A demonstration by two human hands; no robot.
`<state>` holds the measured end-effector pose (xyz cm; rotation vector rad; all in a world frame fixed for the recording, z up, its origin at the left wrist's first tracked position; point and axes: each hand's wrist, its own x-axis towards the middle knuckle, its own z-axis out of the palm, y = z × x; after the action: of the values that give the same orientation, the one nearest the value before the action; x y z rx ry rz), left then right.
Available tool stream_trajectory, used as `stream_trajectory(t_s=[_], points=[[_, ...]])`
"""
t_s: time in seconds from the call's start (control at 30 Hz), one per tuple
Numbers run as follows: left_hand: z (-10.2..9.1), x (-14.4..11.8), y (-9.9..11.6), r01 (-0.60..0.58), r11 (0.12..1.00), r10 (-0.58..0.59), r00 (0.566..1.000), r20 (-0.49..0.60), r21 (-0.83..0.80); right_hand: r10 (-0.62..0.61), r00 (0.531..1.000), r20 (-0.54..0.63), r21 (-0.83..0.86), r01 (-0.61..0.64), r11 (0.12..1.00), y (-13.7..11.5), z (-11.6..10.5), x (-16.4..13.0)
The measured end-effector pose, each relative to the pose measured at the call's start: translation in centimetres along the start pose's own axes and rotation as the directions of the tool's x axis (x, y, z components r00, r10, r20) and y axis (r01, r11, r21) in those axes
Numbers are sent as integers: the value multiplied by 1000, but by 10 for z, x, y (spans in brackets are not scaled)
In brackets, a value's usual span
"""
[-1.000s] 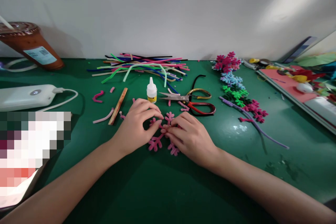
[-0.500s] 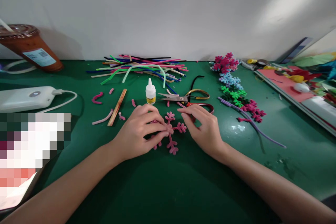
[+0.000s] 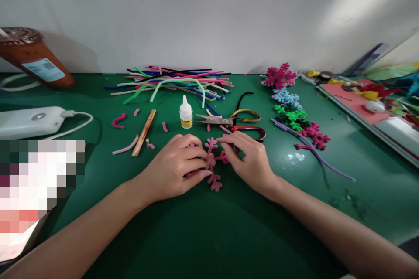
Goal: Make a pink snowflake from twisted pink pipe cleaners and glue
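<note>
A pink pipe-cleaner snowflake (image 3: 214,173) lies on the green table in front of me, its branches ending in small rounded loops. My left hand (image 3: 180,165) is closed over its left side, fingertips at the centre, hiding the left branches. My right hand (image 3: 248,154) is at its right branch and covers the branch's outer end. Thumb and index finger there are drawn close together; whether anything is between them is hidden. Just beyond the hands are a small white glue bottle (image 3: 186,115) with a yellow label and a pair of scissors (image 3: 225,120) with spread blades.
Loose pipe cleaners (image 3: 173,80) are heaped by the wall. Finished snowflakes (image 3: 288,100) run along the right. Pink offcuts surround a wooden stick (image 3: 144,133). A drink cup (image 3: 39,59), white power bank (image 3: 32,122) and pixelated screen (image 3: 32,196) stand left.
My right hand has moved slightly left, onto the snowflake's right branch, which showed fully before. My left hand still holds the left side. The whole view has shifted a little.
</note>
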<state>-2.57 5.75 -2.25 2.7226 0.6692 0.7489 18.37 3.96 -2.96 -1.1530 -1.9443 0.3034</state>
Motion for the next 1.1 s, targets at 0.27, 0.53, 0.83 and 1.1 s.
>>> stream_trajectory(t_s=[0.27,0.53,0.83,1.1], points=[[-1,1,0,28,998,-27,999,21,-48,12,999,35,-8,-12,1000,0,1,-1],[1,1,-1,21,998,-20,999,30,-53,-9,998,63,-30,11,1000,0,1,1],[1,0,-1,29,996,-26,999,38,-88,-15,992,124,-3,16,1000,3,4,-1],[1,0,-1,39,994,-36,999,41,-98,-32,988,152,-3,33,999,3,5,-2]])
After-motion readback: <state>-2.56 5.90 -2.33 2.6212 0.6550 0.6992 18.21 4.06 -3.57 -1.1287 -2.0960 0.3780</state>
